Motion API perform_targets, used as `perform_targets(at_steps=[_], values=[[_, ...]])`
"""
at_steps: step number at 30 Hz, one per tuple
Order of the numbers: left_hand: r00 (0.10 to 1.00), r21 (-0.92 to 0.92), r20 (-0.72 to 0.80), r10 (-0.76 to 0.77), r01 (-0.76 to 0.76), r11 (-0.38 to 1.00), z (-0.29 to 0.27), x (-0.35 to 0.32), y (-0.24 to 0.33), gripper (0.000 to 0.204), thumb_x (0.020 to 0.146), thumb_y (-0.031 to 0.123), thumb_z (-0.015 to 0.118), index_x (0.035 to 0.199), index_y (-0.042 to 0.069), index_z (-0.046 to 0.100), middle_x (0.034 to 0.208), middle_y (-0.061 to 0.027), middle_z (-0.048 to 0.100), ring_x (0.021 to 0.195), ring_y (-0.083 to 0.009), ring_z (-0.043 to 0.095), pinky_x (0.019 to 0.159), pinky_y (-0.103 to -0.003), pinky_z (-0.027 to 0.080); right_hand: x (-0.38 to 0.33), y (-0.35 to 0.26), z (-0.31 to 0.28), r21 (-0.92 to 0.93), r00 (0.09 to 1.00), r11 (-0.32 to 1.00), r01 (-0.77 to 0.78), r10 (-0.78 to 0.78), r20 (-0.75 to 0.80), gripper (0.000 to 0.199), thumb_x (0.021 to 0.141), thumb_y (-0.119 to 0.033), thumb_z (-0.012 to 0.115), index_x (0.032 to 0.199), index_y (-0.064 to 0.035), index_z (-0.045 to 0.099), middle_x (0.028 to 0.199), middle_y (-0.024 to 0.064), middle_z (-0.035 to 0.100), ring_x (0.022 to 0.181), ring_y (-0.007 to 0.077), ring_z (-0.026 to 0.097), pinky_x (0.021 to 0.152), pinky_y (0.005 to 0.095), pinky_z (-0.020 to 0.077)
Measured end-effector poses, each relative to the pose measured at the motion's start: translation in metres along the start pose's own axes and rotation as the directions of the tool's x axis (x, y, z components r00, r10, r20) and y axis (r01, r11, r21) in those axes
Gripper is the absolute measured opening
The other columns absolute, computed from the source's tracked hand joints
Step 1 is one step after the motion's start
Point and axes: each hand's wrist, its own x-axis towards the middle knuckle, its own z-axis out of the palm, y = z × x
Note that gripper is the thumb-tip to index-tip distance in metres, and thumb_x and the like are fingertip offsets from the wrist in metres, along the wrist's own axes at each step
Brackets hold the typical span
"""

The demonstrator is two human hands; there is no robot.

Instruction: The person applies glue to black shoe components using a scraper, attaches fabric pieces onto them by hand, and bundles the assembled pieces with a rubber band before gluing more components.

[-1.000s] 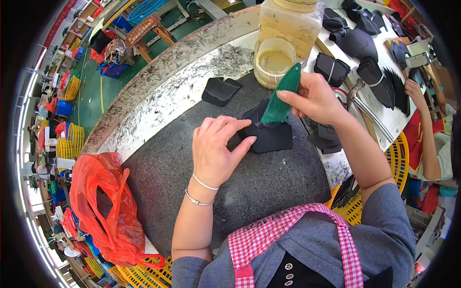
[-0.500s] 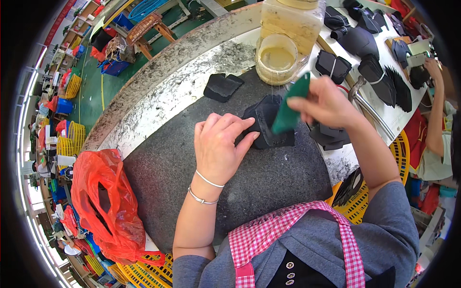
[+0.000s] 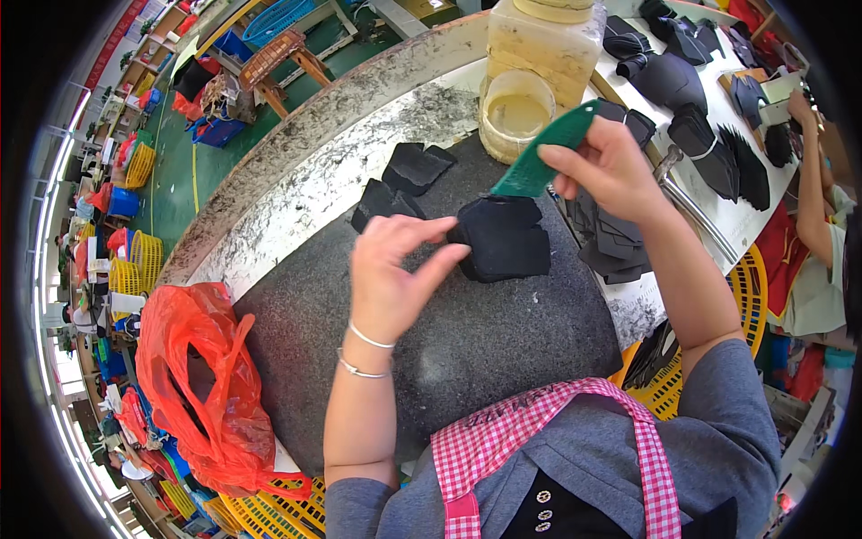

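A stack of black cut fabric pieces [image 3: 505, 241] lies on a dark, rough mat [image 3: 341, 296]. At its left edge my left hand [image 3: 395, 265] hovers, thumb and forefinger apart with nothing between them. My right hand [image 3: 611, 171] pinches a flat green glue spreader [image 3: 548, 153], its straight lower edge over the far side of the stack. Two loose black pieces rest on the mat's far left part: one with a dull face [image 3: 417, 168], and another [image 3: 388, 203] nearer to my left hand. Just behind the spreader stands an open pot of yellowish liquid [image 3: 518, 114].
A large cloudy plastic jar [image 3: 548, 45] stands behind the pot. More black pieces [image 3: 611, 238] are piled right of the mat, and banded bundles [image 3: 705, 148] lie on the white table. A red plastic bag [image 3: 202, 386] sits at left. Another person's arm [image 3: 813, 193] shows far right.
A second black piece now lies beside the first at far left. My left hand has drawn back slightly left; the spreader has swung toward the stack's far edge.
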Motion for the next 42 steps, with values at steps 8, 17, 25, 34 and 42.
perform_targets(at_steps=[8, 17, 25, 34, 42], values=[[0.989, 0.298, 0.108, 0.101, -0.129, 0.946, 0.011, 0.001, 0.010, 0.032, 0.076, 0.031, 0.085, 0.105, 0.020, 0.078, 0.092, 0.0064, 0.067, 0.090, -0.0186, 0.056, 0.080, -0.036, 0.039, -0.023, -0.005, 0.003, -0.167, 0.950, 0.984, 0.055, 0.000, 0.313, 0.011, 0.095, -0.008, 0.070, 0.096, 0.0027, 0.067, 0.073, 0.0033, 0.068, 0.059, 0.0095, 0.066, 0.053, 0.0249, 0.0525], [0.971, 0.430, 0.100, 0.217, -0.239, 0.871, 0.009, -0.006, 0.020, 0.027, 0.076, 0.024, 0.084, 0.102, 0.018, 0.079, 0.085, 0.0037, 0.066, 0.083, -0.0184, 0.057, 0.079, -0.036, 0.039, -0.033, -0.009, -0.001, -0.200, 0.889, 0.974, 0.107, -0.003, 0.458, 0.015, 0.097, -0.013, 0.070, 0.100, 0.0018, 0.070, 0.074, 0.0066, 0.070, 0.061, 0.0107, 0.067, 0.054, 0.0268, 0.0531], [0.966, 0.331, -0.207, -0.157, 0.220, 0.918, -0.071, -0.039, -0.038, 0.018, 0.078, 0.014, 0.085, 0.095, 0.010, 0.081, 0.081, -0.0056, 0.072, 0.072, -0.0225, 0.060, 0.069, -0.035, 0.047, 0.050, 0.031, -0.015, -0.529, 0.891, 0.818, 0.227, -0.394, -0.227, 0.016, 0.093, -0.012, 0.075, 0.105, -0.0012, 0.075, 0.083, 0.0050, 0.072, 0.067, 0.0083, 0.061, 0.062, 0.0265, 0.0498], [0.994, 0.164, -0.030, 0.106, -0.099, 0.981, -0.012, -0.014, 0.006, 0.027, 0.074, 0.011, 0.087, 0.100, 0.010, 0.081, 0.088, -0.0050, 0.073, 0.085, -0.0230, 0.064, 0.079, -0.035, 0.050, 0.060, 0.041, -0.018, -0.283, 0.972, 0.959, 0.022, -0.087, -0.218, 0.028, 0.093, -0.027, 0.077, 0.093, 0.0014, 0.072, 0.072, 0.0050, 0.070, 0.063, 0.0097, 0.065, 0.058, 0.0289, 0.0512], [0.989, 0.254, 0.095, 0.113, -0.134, 0.958, 0.011, -0.001, 0.009, 0.031, 0.075, 0.025, 0.085, 0.105, 0.021, 0.078, 0.096, 0.0062, 0.068, 0.094, -0.0191, 0.057, 0.081, -0.035, 0.041, 0.007, 0.015, -0.006, 0.164, 0.977, 0.972, -0.170, 0.145, 0.153, 0.026, 0.095, -0.023, 0.076, 0.100, 0.0010, 0.070, 0.080, 0.0041, 0.070, 0.060, 0.0084, 0.065, 0.051, 0.0211, 0.0508]])
